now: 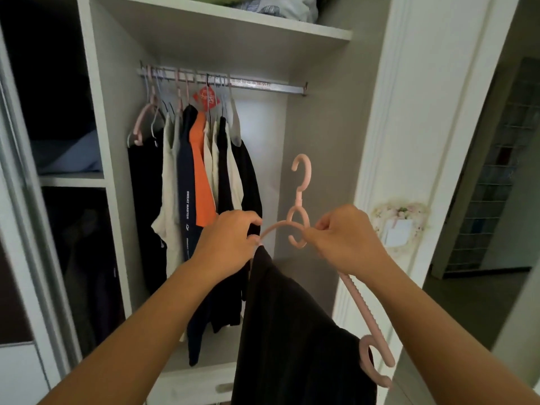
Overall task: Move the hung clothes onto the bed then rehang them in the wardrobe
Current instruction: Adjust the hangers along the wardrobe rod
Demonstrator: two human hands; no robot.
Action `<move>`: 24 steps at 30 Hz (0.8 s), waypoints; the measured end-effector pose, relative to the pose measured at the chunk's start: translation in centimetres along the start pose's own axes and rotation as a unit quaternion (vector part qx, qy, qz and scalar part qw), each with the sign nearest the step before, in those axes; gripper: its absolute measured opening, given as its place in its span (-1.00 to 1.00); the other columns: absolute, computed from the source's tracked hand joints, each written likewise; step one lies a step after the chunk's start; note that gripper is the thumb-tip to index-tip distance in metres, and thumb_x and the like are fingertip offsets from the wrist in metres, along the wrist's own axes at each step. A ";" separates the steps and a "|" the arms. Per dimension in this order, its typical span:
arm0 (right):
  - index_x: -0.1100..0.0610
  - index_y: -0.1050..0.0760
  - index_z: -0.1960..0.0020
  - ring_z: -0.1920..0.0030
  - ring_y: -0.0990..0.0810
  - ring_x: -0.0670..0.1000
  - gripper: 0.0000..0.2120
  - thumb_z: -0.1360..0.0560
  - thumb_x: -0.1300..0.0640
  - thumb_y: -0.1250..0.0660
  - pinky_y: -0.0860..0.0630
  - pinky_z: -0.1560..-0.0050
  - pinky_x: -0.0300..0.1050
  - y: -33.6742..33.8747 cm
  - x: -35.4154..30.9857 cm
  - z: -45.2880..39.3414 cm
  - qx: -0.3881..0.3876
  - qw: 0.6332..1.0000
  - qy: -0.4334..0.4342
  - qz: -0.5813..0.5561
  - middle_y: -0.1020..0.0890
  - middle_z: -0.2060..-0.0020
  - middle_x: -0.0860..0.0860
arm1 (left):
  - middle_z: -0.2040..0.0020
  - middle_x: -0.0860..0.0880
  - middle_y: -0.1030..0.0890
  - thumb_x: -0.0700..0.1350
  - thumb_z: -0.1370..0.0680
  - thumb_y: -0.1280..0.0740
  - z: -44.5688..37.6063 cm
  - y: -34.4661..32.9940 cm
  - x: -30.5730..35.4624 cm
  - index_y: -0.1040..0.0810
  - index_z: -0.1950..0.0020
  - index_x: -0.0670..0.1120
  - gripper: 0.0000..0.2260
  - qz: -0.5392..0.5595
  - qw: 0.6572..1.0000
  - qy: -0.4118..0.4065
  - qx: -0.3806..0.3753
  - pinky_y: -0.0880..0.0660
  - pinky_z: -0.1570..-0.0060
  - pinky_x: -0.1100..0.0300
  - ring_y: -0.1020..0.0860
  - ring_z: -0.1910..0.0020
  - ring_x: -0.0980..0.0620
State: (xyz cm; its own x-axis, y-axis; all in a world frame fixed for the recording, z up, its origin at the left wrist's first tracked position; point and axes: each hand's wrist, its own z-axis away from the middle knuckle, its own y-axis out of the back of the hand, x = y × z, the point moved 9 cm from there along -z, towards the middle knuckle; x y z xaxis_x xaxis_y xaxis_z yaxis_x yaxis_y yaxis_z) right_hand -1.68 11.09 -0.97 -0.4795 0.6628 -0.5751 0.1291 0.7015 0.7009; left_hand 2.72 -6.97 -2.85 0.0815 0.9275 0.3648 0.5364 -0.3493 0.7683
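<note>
Hands: two, the left hand [230, 238] and the right hand [347, 238]
Pink hanger held [301, 226]: one
Black garment on it [295, 331]: one
Rail [263, 84]: one
Orange garments hung [201, 176]: one
Hung garments altogether: too overlapped to count

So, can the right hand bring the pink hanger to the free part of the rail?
Probably yes: the right hand grips the pink hanger, and the rail above is bare there, with nothing between.
</note>
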 end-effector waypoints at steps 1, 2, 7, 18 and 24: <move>0.24 -0.62 0.35 0.49 -0.50 0.01 -0.66 -0.42 -0.02 -0.47 -0.58 0.35 -0.01 -0.2 -0.1 -1.4 0.008 1.000 0.004 -0.001 -0.61 0.44 0.15 | -0.30 0.04 -0.56 -0.11 -0.59 -0.34 -1.1 -0.1 -0.2 -0.52 -0.35 0.00 -0.69 -0.017 1.000 -0.003 0.006 -0.41 -0.26 0.11 -0.48 -0.31 0.03; 0.26 -0.62 0.33 0.48 -0.51 0.03 -0.66 -0.41 -0.02 -0.48 -0.60 0.32 0.03 -0.3 -0.1 -2.8 0.016 1.000 0.010 -0.001 -0.61 0.43 0.16 | -0.31 0.03 -0.55 -0.12 -0.60 -0.34 -2.2 -0.2 -0.4 -0.51 -0.36 -0.01 -0.68 -0.028 1.000 -0.005 0.011 -0.40 -0.24 0.13 -0.47 -0.32 0.02; 0.32 -0.62 0.28 0.51 -0.47 0.02 -0.68 -0.38 0.04 -0.50 -0.60 0.33 0.08 -0.9 -0.2 -9.8 0.042 0.998 0.033 -0.021 -0.61 0.40 0.22 | -0.26 -0.04 -0.57 -0.11 -0.58 -0.36 -8.1 -2.1 -2.3 -0.50 -0.37 -0.02 -0.65 -0.068 0.998 -0.010 0.017 -0.47 -0.22 0.04 -0.51 -0.25 -0.04; 0.34 -0.61 0.24 0.43 -0.57 0.07 -0.73 -0.36 0.10 -0.47 -0.57 0.37 0.01 -3.8 -1.8 -24.2 0.059 0.996 0.072 -0.005 -0.65 0.37 0.18 | -0.20 -0.09 -0.58 -0.13 -0.59 -0.33 -19.3 -4.6 -6.3 -0.52 -0.30 -0.12 -0.72 -0.181 0.982 -0.036 0.037 -0.31 -0.34 0.09 -0.38 -0.40 -0.10; 0.27 -0.63 0.24 0.57 -0.52 -0.06 -0.83 -0.31 0.17 -0.53 -0.40 0.49 -0.18 -5.0 -2.6 -30.9 0.054 0.997 0.047 0.021 -0.54 0.59 0.00 | -0.17 -0.09 -0.59 -0.16 -0.52 -0.37 -25.1 -5.3 -7.0 -0.60 -0.18 -0.11 -0.76 -0.277 0.952 -0.120 0.055 -0.08 -0.47 0.01 -0.20 -0.51 -0.14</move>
State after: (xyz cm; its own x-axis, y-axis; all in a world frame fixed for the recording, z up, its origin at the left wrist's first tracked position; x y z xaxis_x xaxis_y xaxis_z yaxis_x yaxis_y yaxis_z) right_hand -27.90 -2.23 10.11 -0.5512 0.6676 -0.5005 0.2410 0.7017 0.6705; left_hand -21.75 -14.92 3.72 -0.0578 0.9736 -0.2208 0.6371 0.2063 0.7427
